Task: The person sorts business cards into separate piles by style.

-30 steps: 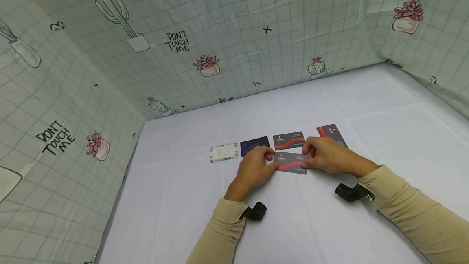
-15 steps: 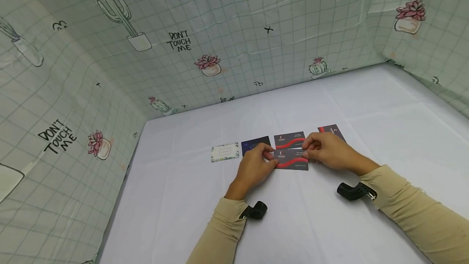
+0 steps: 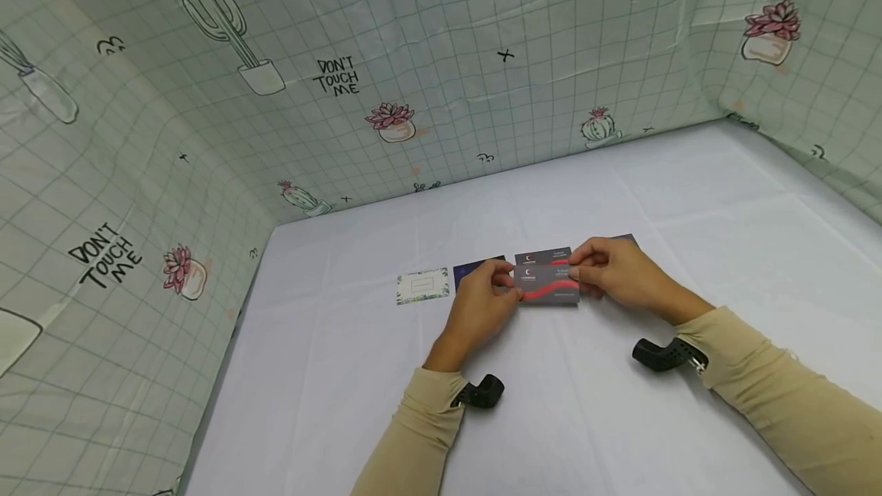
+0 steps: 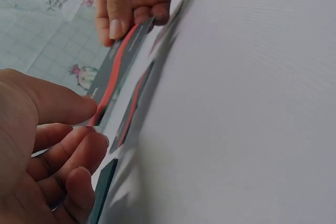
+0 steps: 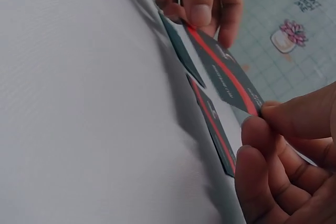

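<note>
Near the middle of the head view, both hands hold one grey card with a red wave (image 3: 547,284) by its short ends: the left hand (image 3: 482,305) pinches the left edge between thumb and fingertips, and the right hand (image 3: 616,274) pinches the right edge the same way. The wrist views show the card lifted clear of the white table (image 3: 620,419) and tilted, just above a matching grey-and-red card (image 3: 543,256) that lies flat beneath it; gripping only the ends keeps the printed face open to view and the card level over its twin. To the left in the row lie a dark blue card (image 3: 471,272), partly behind the left hand, and a pale floral-bordered card (image 3: 422,285). A sliver of another dark card (image 3: 623,238) shows past the right hand, though too little is visible to tell its design. A cactus-print cloth (image 3: 413,83) walls in the table along the top of the frame.
</note>
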Demonstrator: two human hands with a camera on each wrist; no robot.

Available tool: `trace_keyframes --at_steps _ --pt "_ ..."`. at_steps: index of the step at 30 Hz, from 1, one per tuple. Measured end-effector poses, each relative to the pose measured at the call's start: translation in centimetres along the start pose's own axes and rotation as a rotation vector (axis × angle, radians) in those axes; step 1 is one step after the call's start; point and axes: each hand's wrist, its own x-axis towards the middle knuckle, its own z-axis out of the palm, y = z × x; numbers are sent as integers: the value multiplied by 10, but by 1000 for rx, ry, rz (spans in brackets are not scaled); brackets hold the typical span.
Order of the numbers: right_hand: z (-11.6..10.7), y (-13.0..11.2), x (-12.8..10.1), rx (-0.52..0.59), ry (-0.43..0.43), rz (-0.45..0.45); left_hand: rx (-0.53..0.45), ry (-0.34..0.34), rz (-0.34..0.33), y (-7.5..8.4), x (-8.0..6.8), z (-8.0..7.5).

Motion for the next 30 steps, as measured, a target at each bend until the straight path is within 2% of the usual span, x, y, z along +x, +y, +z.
trace_keyframes --at_steps 5,12,22,26,30 --pt "-6 0 6 -21 33 17 -70 -13 3 3 5 -2" --pt "-14 0 15 -63 73 28 -80 -7 -35 4 12 5" --pt "-16 0 31 -42 107 43 -122 33 -88 5 22 6" --pt "-15 1 36 -57 132 38 -107 30 -86 3 24 7" --pt "-13 4 38 -102 137 39 -44 32 -90 3 26 9"
